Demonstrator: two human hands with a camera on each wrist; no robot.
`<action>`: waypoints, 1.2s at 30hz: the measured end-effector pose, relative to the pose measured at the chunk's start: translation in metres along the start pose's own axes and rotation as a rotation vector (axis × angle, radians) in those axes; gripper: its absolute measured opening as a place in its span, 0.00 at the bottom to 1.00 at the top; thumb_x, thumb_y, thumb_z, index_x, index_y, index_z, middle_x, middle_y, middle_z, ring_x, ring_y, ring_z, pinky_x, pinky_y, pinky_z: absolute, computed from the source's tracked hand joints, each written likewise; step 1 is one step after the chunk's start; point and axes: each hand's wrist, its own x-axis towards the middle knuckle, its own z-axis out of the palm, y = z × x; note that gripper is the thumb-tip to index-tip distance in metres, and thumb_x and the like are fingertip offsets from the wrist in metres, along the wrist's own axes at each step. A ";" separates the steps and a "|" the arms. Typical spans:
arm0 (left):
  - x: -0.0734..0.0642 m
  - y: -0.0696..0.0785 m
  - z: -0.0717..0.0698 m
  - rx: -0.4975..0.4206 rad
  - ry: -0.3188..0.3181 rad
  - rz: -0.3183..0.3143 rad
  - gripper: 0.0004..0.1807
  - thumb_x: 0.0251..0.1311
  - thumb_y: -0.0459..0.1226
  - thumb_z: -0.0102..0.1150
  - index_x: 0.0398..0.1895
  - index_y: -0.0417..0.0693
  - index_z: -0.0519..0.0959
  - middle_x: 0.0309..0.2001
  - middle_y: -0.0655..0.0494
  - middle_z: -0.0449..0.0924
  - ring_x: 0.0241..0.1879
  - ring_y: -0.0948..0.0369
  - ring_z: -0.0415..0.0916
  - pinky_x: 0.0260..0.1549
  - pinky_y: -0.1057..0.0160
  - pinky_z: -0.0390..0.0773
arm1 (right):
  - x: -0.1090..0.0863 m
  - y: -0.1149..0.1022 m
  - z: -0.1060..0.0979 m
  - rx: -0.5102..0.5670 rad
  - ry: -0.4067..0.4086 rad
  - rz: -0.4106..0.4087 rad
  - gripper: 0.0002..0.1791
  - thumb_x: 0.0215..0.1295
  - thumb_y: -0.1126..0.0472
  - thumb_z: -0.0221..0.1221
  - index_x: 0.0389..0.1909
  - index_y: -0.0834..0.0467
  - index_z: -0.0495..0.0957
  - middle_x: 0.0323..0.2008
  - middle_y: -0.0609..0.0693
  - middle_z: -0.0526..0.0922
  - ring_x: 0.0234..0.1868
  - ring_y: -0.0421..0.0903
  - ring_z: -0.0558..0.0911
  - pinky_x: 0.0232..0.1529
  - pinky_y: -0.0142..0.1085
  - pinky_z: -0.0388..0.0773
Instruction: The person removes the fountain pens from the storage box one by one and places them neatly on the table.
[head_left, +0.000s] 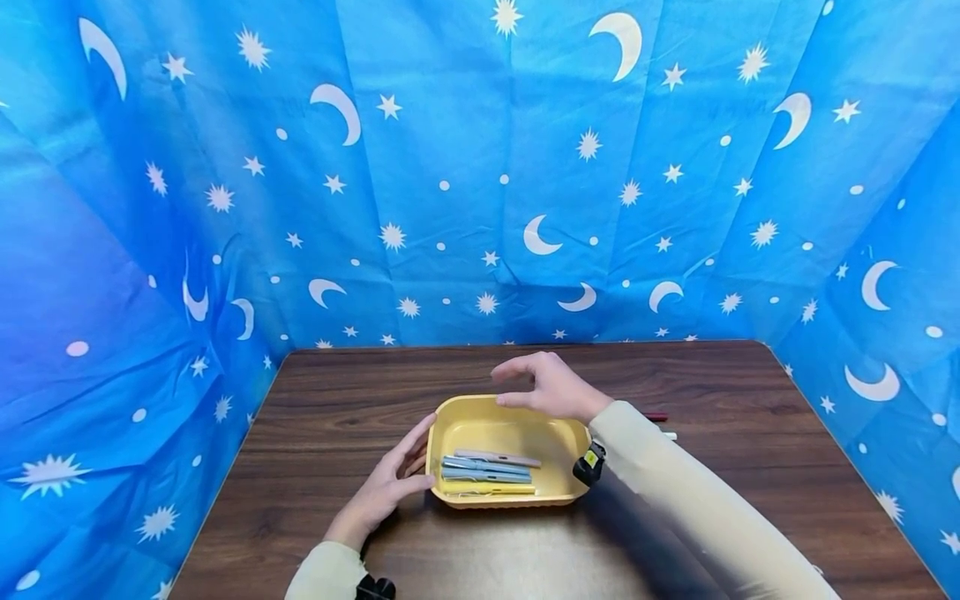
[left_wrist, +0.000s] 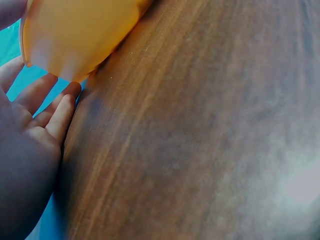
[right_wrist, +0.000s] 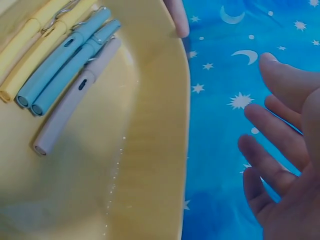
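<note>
A yellow plastic tray [head_left: 555, 446] sits on the table with several capped pens in its left half. Among them are yellow pens [right_wrist: 42, 40], two light blue pens [right_wrist: 67, 57] and one pale pink pen [right_wrist: 75, 102]. My left hand [head_left: 382, 487] rests against the tray's left end, its fingers along the outer wall and its thumb by the near left corner. Above the far rim is my right hand [head_left: 551, 387], its fingers loosely bent and nothing held. In the right wrist view that hand appears apart from the tray.
Past my right sleeve [head_left: 675, 492] the ends of a dark red stick-like thing [head_left: 657, 417] and a white one [head_left: 670, 435] show, mostly hidden. A blue moon-and-star cloth [head_left: 465, 208] stands behind and beside the brown wooden table [head_left: 337, 400].
</note>
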 end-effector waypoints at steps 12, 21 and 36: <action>-0.001 0.001 -0.001 0.006 -0.001 -0.008 0.47 0.70 0.31 0.63 0.86 0.60 0.51 0.84 0.48 0.51 0.82 0.47 0.50 0.71 0.73 0.63 | 0.012 -0.001 0.021 -0.039 -0.171 -0.057 0.23 0.67 0.59 0.72 0.60 0.62 0.84 0.56 0.58 0.88 0.57 0.60 0.85 0.62 0.52 0.82; -0.001 0.001 0.000 0.003 0.001 0.003 0.47 0.69 0.31 0.63 0.86 0.61 0.51 0.84 0.47 0.52 0.81 0.45 0.52 0.69 0.75 0.64 | 0.012 0.004 0.030 -0.078 -0.252 0.027 0.24 0.66 0.58 0.72 0.61 0.62 0.85 0.56 0.53 0.89 0.55 0.54 0.85 0.60 0.48 0.84; 0.001 0.001 0.002 -0.004 0.015 -0.040 0.48 0.69 0.31 0.64 0.86 0.62 0.51 0.84 0.49 0.53 0.81 0.47 0.54 0.70 0.74 0.64 | 0.007 0.011 0.043 -0.121 -0.330 0.002 0.21 0.63 0.61 0.74 0.56 0.63 0.87 0.52 0.54 0.90 0.47 0.49 0.89 0.53 0.42 0.87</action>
